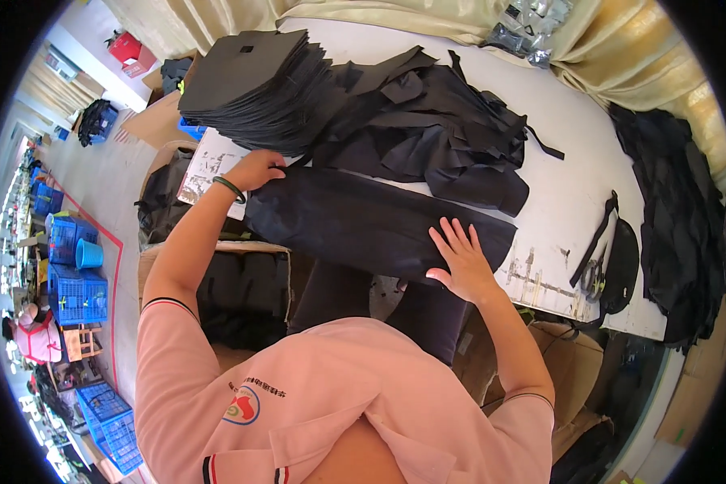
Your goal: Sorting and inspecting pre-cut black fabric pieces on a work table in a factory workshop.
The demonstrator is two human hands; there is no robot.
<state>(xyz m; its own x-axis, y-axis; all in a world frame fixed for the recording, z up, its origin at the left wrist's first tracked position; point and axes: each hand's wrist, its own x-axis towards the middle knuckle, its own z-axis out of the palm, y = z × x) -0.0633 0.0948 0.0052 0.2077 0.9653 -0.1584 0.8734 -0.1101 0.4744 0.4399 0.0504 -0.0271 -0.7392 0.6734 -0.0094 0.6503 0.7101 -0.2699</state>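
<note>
A long black fabric piece point(339, 214) lies across the near edge of the white table point(573, 202), part of it hanging toward my lap. At its left end my left hand point(256, 169) is closed, pinching the upper corner of the cloth. My right hand point(462, 260) rests flat on the right part of the same piece, fingers spread. Just beyond it sits a loose heap of black fabric pieces point(436, 121) with straps. A tall stack of dark flat sheets point(246, 81) stands at the far left, close to my left hand.
A black pouch point(621, 266) with a strap lies at the table's right, beside more black cloth point(673, 218). Clear plastic bags point(528, 28) are at the back by the curtain. Open cardboard boxes point(246, 282) stand below the near edge. Blue crates point(77, 294) line the floor at left.
</note>
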